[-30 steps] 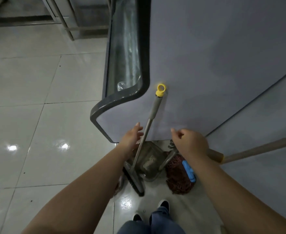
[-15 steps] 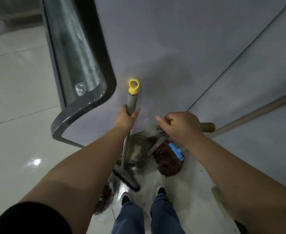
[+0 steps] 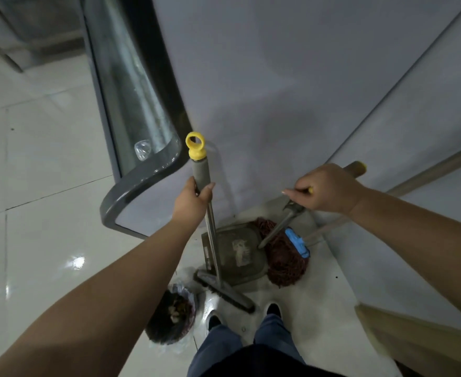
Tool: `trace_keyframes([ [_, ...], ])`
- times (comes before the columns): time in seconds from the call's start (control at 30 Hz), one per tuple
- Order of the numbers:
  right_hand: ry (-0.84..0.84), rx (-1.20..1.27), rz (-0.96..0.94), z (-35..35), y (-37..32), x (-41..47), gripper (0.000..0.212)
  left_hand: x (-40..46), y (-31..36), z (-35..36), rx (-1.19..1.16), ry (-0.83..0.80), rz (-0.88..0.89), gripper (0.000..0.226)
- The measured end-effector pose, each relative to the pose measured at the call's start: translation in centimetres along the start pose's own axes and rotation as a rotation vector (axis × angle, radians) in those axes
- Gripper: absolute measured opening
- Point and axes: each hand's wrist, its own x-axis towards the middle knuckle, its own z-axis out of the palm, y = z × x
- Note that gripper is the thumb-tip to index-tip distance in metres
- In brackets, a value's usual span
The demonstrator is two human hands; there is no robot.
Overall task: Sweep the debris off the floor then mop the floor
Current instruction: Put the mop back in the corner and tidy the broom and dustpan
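My left hand (image 3: 191,202) grips the grey foam handle of a broom (image 3: 213,240) just below its yellow hanging loop; the dark bristle head rests on the floor by my feet. My right hand (image 3: 324,190) is closed around the top of the grey dustpan handle, and the dustpan (image 3: 237,254) stands on the tiles beside the broom. A red-brown string mop (image 3: 283,257) with a blue clamp lies next to the dustpan, its wooden pole leaning up to the right against the wall.
A small bin (image 3: 171,318) lined with a bag and holding scraps sits by my left foot. A grey-rimmed metal counter (image 3: 139,183) juts out on the left. Grey wall panels (image 3: 292,77) stand ahead. Glossy white floor tiles (image 3: 41,227) stretch left.
My left hand went from reaching to gripping the broom handle and has drawn it upright off the wall. My right hand has closed on the dustpan handle. The camera has tilted further down.
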Motion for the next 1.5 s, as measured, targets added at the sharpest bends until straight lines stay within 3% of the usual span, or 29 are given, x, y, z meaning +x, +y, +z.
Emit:
trace_keyframes([
  [0.17, 0.007, 0.056, -0.060, 0.2, 1.6, -0.5, 0.052, -1.5, 2.5, -0.4, -0.066, -0.004, 0.030, 0.029],
  [0.33, -0.017, -0.006, 0.012, -1.8, 6.1, -2.7, 0.054, -2.4, 4.2, -0.2, -0.111, 0.060, 0.055, 0.032],
  [0.6, 0.056, 0.050, -0.163, -0.9, 3.2, -0.4, 0.053, -3.4, 5.4, 0.3, -0.019, 0.091, 0.075, 0.028],
  [0.7, 0.004, 0.132, -0.197, 0.2, 0.6, 0.7, 0.054, -3.9, 5.4, -1.1, 0.026, 0.093, 0.104, 0.018],
  [0.8, -0.077, 0.258, 0.003, 0.5, 0.9, 0.1, 0.050, -4.5, 5.4, -2.2, 0.026, 0.066, 0.094, 0.025],
  [0.97, -0.368, 0.426, 0.331, -0.5, 0.9, 1.8, 0.056, -5.3, 5.8, -2.8, 0.073, 0.031, 0.133, 0.031],
  [1.03, -0.262, 0.501, 0.453, -0.4, 0.0, 1.8, 0.055, -5.8, 6.2, -2.9, 0.145, -0.033, 0.190, 0.030],
  [1.13, 0.027, 0.598, 0.634, -0.1, -0.3, 0.0, 0.042, -6.5, 6.7, -3.3, 0.180, -0.113, 0.240, 0.029],
  [1.3, 0.114, 0.688, 0.719, -0.6, -1.2, -2.1, 0.028, -7.4, 8.1, -3.8, 0.261, -0.189, 0.342, 0.031],
  [1.43, 0.427, 0.636, 0.812, -1.0, -3.3, -3.3, 0.049, -8.6, 10.0, -3.1, 0.350, -0.218, 0.501, 0.030],
  [1.5, 0.417, 0.646, 0.900, -0.6, -4.3, -4.0, 0.045, -9.0, 10.8, -3.0, 0.378, -0.249, 0.544, 0.032],
])
